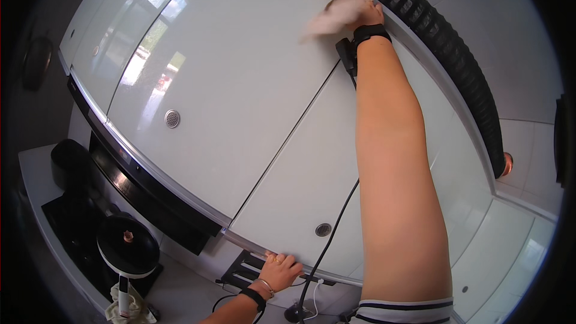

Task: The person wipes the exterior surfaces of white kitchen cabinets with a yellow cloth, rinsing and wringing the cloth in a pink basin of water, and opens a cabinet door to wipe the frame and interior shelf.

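My right arm reaches up along the glossy white cabinet doors (234, 76). High at the cabinet's top edge, my right hand (370, 14) is closed on a pale cloth (339, 9), which looks blurred. A black band is round that wrist, with a small dark device (346, 54) beside it and a black cable (335, 229) running down. Lower down, my left hand (281, 272) rests its fingers on the bottom edge of the cabinet, near a dark slotted rack (245, 270). No object shows in it.
A ribbed black duct (432, 31) runs above the cabinet. Below the cabinets are a black range hood (148, 202) and a lidded pan (128, 245) on a dark hob. A crumpled cloth (121, 308) lies under the pan's handle. Round vents (172, 118) sit in the doors.
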A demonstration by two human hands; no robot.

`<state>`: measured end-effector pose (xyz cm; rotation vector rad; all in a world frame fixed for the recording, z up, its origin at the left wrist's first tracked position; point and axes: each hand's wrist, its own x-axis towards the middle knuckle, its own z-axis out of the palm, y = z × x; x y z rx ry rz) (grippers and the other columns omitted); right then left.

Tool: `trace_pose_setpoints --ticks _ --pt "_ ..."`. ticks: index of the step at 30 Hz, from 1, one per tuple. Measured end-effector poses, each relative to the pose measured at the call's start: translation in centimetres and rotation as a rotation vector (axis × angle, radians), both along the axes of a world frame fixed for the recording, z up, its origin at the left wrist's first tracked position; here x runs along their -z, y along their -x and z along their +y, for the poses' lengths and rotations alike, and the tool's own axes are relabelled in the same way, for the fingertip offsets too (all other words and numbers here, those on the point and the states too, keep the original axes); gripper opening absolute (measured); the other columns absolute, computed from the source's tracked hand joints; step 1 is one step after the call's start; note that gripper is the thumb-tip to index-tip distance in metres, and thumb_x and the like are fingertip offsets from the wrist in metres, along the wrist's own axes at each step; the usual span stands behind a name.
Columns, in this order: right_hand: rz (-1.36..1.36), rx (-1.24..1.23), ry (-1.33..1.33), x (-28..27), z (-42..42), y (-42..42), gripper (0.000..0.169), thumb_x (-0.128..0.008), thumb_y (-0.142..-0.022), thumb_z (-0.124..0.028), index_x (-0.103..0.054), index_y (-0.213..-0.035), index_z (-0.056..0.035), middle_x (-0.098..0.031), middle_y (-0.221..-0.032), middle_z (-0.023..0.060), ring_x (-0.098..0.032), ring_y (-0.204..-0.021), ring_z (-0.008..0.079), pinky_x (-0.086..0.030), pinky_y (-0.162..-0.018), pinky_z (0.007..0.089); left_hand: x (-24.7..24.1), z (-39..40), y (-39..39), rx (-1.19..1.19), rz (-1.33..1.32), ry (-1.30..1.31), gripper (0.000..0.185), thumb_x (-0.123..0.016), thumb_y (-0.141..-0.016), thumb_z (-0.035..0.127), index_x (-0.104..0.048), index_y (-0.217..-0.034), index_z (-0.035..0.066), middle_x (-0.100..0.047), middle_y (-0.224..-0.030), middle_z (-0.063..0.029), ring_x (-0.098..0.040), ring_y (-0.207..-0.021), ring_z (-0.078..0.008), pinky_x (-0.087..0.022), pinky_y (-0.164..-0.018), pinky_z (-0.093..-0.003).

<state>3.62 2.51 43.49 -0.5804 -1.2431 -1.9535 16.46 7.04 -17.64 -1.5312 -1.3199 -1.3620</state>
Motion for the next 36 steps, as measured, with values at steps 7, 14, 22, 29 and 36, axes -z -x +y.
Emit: trace_pose_setpoints --ticks 7,14,22,29,36 --pt "0.102 -0.321 0.150 -0.3 3.3 -6.6 0.043 -0.043 -0.093 -0.022 -0.047 -0.135 -0.0334 -0.038 -0.147 -0.0052 -0.043 -0.129 0.0260 -0.016 -0.113 0.0531 0.4 1.0 -0.8 0.075 -0.041 -0.049 0.024 -0.069 -0.076 0.038 -0.054 -0.074 0.019 -0.047 -0.080 -0.0006 -0.049 -0.076 -0.0233 -0.040 -0.071 -0.0436" --pt "0.108 -0.131 0.090 -0.6 8.5 -18.7 0.051 -0.045 -0.092 -0.014 -0.046 -0.136 -0.0398 -0.035 -0.150 -0.0052 -0.041 -0.131 0.0246 -0.018 -0.113 0.0531 -1.3 0.0 -1.7 -0.009 0.020 -0.026 0.029 -0.073 -0.071 0.039 -0.054 -0.071 0.018 -0.046 -0.079 -0.0025 -0.048 -0.075 -0.0266 -0.038 -0.075 -0.0505" --pt "0.180 -0.214 0.152 -0.1 14.9 -32.9 0.053 -0.049 -0.090 -0.012 -0.048 -0.134 -0.0419 -0.038 -0.148 -0.0057 -0.044 -0.130 0.0217 -0.018 -0.112 0.0556 5.9 6.4 0.5 -0.001 -0.151 0.088 0.035 -0.077 -0.066 0.038 -0.050 -0.064 0.016 -0.046 -0.079 -0.0033 -0.045 -0.077 -0.0292 -0.034 -0.069 -0.0451" --pt "0.260 -0.206 0.144 0.8 21.9 -45.8 0.053 -0.049 -0.090 -0.013 -0.047 -0.134 -0.0424 -0.037 -0.148 -0.0053 -0.035 -0.136 0.0213 -0.016 -0.112 0.0569 -0.9 0.7 -2.8 -0.149 -0.023 -0.017 0.037 -0.082 -0.061 0.035 -0.052 -0.066 0.014 -0.045 -0.079 -0.0047 -0.044 -0.080 -0.0300 -0.034 -0.073 -0.0430" --pt "0.276 -0.322 0.192 0.8 25.6 -51.0 0.050 -0.050 -0.088 -0.015 -0.052 -0.132 -0.0396 -0.040 -0.147 -0.0063 -0.034 -0.137 0.0227 -0.014 -0.112 0.0572 2.1 2.0 -1.0 -0.363 0.038 0.149 0.034 -0.083 -0.057 0.032 -0.057 -0.068 0.014 -0.046 -0.080 -0.0052 -0.045 -0.082 -0.0305 -0.035 -0.074 -0.0430"
